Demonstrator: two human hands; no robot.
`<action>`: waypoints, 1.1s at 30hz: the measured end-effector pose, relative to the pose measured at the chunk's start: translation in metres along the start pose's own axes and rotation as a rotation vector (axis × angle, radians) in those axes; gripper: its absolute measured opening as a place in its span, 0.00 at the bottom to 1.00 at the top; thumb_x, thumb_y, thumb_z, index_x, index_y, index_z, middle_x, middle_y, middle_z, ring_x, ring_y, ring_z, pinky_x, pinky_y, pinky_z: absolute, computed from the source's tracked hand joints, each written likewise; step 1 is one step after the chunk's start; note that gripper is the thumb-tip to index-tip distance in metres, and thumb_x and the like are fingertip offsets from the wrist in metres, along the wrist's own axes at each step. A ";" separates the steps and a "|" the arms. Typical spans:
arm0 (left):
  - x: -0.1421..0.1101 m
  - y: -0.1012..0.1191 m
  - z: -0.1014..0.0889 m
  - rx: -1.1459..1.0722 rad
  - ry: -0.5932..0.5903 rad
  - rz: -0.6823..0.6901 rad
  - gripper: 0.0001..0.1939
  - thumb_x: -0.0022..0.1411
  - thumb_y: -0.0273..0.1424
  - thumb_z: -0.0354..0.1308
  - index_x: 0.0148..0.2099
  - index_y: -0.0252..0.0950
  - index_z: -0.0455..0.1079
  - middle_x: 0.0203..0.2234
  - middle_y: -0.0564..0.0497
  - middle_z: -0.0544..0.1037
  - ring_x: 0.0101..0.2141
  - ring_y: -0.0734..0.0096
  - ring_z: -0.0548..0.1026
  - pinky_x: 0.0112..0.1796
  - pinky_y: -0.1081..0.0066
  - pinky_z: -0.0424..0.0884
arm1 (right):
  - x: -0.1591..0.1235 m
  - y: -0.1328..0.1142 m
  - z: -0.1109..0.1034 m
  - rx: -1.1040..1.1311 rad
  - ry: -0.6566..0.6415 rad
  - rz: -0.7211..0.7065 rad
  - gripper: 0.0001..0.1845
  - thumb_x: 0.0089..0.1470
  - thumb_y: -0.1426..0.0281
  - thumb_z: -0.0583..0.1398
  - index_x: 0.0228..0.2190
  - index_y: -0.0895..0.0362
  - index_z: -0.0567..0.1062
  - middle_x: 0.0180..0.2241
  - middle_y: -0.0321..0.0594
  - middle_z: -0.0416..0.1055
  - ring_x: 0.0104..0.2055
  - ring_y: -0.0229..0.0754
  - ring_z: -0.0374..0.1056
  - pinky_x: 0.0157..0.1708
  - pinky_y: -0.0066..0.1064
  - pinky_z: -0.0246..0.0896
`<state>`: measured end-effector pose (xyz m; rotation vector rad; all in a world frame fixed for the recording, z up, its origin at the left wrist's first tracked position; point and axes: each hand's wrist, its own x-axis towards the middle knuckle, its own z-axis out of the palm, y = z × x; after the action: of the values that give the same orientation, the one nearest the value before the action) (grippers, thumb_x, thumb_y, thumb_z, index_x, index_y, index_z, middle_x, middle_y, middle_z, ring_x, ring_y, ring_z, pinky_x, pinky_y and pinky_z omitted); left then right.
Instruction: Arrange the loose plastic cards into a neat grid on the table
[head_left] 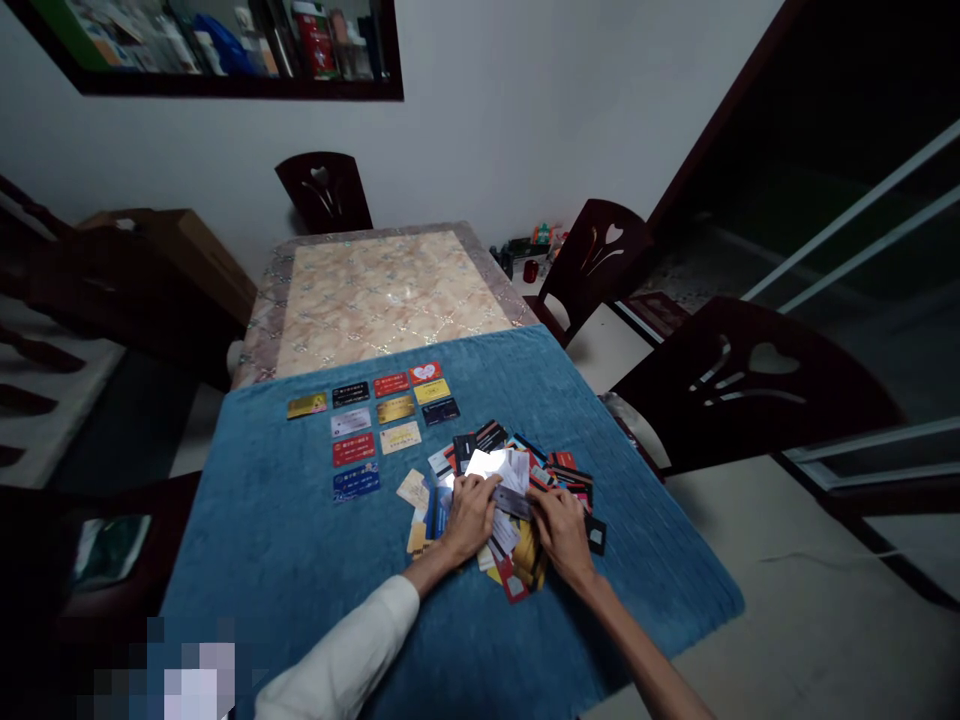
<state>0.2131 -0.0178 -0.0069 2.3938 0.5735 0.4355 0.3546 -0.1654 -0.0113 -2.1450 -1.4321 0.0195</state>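
White sleeve [341, 655] on the L forearm sits closest, low over the near edge; if it drags, it could ruck whatever's underneath. Biggest item is the table [379, 275], its far half showing a shiny patterned top. Nearer half is under a blue cloth [274, 560], soft & prob. easy to shift; a tug could skew everything on it at once. Next, the heap of cards [504, 535], loose & fanned, directly under both hands. Overlapping slick plastic could slide if a wrist presses down, & similar cards could get mixed up. Beyond it, to the L, are the laid-out cards [395, 410] in uneven columns (a few nearly touching, so a careless reach could knock them askew). L hand [471, 515] & R hand [562, 530] pinch opposite ends of one grey card [514, 502], held just over the heap; uneven finger pressure could flip it loose. Glare on a white card [486, 463] could hide its print. Smallest worry: a black card [596, 534] at the heap's R edge, near the R hand, could get nudged away.
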 end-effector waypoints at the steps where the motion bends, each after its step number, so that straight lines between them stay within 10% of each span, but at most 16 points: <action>1: -0.001 -0.001 0.000 0.022 -0.018 0.028 0.24 0.61 0.20 0.50 0.58 0.38 0.65 0.43 0.46 0.75 0.46 0.61 0.68 0.50 0.57 0.61 | 0.001 0.000 0.000 -0.023 -0.012 -0.015 0.17 0.63 0.72 0.49 0.48 0.52 0.73 0.36 0.43 0.72 0.41 0.47 0.62 0.42 0.40 0.56; 33: 0.005 -0.011 -0.024 0.221 0.007 0.205 0.28 0.63 0.26 0.52 0.65 0.37 0.56 0.51 0.39 0.69 0.53 0.53 0.65 0.53 0.50 0.61 | 0.023 -0.004 -0.004 -0.232 0.053 -0.206 0.22 0.60 0.67 0.54 0.55 0.55 0.68 0.49 0.51 0.63 0.51 0.53 0.57 0.50 0.48 0.55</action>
<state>0.2039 0.0048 0.0042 2.6770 0.3979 0.4904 0.3620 -0.1466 0.0005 -2.1465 -1.6873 -0.2911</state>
